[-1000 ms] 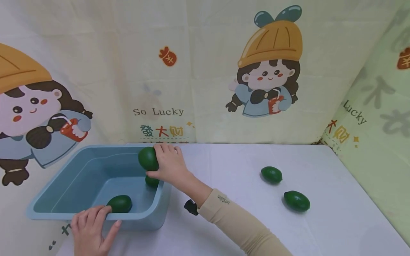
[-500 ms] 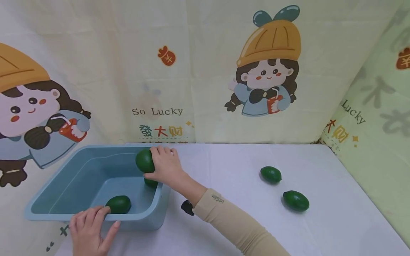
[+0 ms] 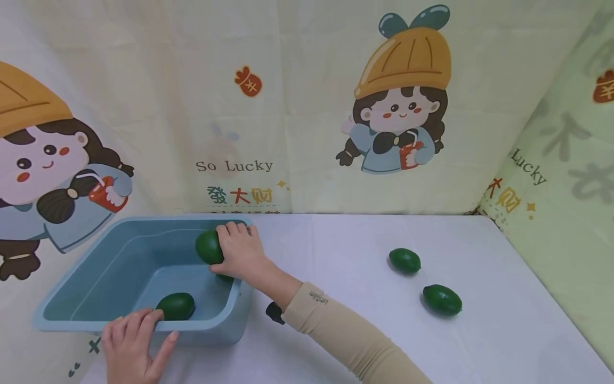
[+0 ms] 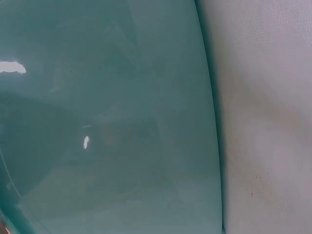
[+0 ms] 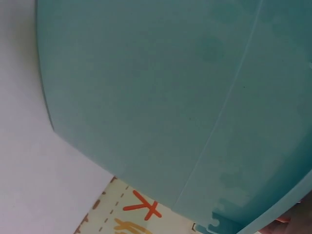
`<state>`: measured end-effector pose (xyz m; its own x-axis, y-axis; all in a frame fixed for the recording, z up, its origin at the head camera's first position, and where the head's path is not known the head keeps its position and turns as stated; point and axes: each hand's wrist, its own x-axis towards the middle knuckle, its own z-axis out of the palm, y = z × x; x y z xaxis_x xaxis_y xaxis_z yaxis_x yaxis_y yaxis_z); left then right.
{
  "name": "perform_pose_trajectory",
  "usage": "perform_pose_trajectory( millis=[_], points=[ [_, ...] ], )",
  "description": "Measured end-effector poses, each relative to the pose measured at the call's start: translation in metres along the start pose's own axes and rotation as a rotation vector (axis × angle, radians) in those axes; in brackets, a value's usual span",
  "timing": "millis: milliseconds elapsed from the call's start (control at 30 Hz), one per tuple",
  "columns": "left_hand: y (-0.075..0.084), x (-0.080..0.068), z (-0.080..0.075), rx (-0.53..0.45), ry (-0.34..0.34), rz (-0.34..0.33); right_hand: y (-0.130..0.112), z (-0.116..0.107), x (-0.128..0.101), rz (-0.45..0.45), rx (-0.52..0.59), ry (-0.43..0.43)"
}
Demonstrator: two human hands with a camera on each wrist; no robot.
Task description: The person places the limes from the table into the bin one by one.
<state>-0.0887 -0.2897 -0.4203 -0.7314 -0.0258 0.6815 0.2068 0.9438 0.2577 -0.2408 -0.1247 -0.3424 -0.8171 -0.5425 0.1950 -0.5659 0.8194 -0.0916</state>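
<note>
A dark green lime [image 3: 208,247] is gripped by my right hand [image 3: 241,252], over the right end of a blue plastic basin [image 3: 206,324] in the head view. Below that hand, another lime [image 3: 224,278] shows only in part inside the basin. My left hand [image 3: 128,345] holds the basin's near rim, fingers hooked over it and thumb outside. Right by its fingertips lies a lime [image 3: 176,306] in the basin. The left wrist view is filled by the basin wall [image 4: 122,112], the right wrist view likewise by the wall [image 5: 146,87]; fingers barely show at a corner.
Two more limes, a farther one [image 3: 405,261] and a nearer one [image 3: 442,300], lie on the white tabletop [image 3: 336,250] to the right. A printed cloth [image 3: 312,106] hangs behind the table and along its right side. The basin stands at the table's left.
My right hand has moved left and slightly down with its lime, farther over the basin, covering more of the lime below. My left hand stays on the rim.
</note>
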Motion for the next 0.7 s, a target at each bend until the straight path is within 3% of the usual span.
perform_pose_trajectory(
  millis=[700],
  points=[
    [-0.0004,0.0003,0.0001,0.001,0.018,0.01,-0.0089,-0.0024,-0.0003,-0.043,-0.02,0.008]
  ],
)
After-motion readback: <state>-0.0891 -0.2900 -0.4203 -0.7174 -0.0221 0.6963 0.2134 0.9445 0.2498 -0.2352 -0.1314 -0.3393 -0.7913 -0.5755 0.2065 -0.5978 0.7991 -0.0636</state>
